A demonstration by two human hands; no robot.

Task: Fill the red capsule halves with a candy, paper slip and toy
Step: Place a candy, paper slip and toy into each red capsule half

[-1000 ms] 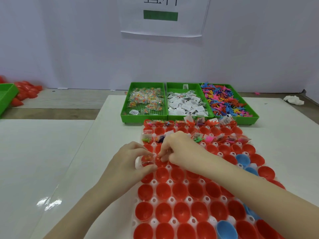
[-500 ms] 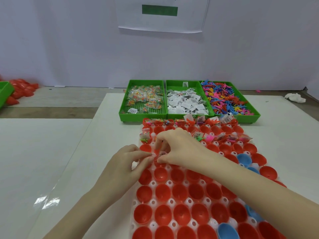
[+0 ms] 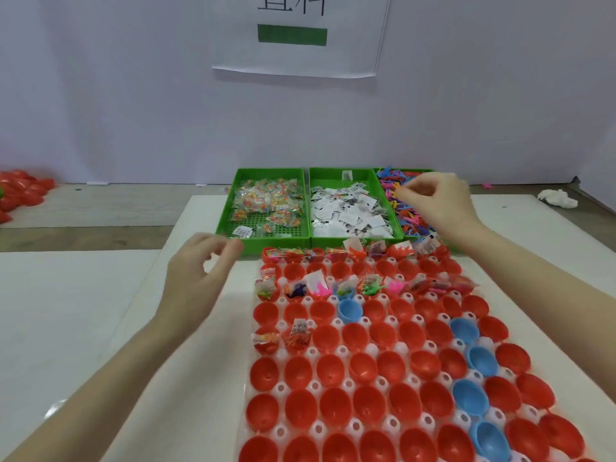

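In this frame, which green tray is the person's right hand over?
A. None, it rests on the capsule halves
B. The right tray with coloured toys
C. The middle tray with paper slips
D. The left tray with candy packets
B: the right hand is over the right green tray of coloured toys, fingers curled down toward the pile, while the left hand hovers beside the capsule halves.

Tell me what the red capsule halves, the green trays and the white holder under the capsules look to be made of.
Red capsule halves: thin moulded plastic by the look, smooth and semi-glossy, with soft highlights inside the cups.
Green trays: rigid plastic, fairly matt, with a perforated grid floor showing in the left one.
White holder: probably thin formed plastic, translucent white, with round raised bumps between the cups; it could be something else.
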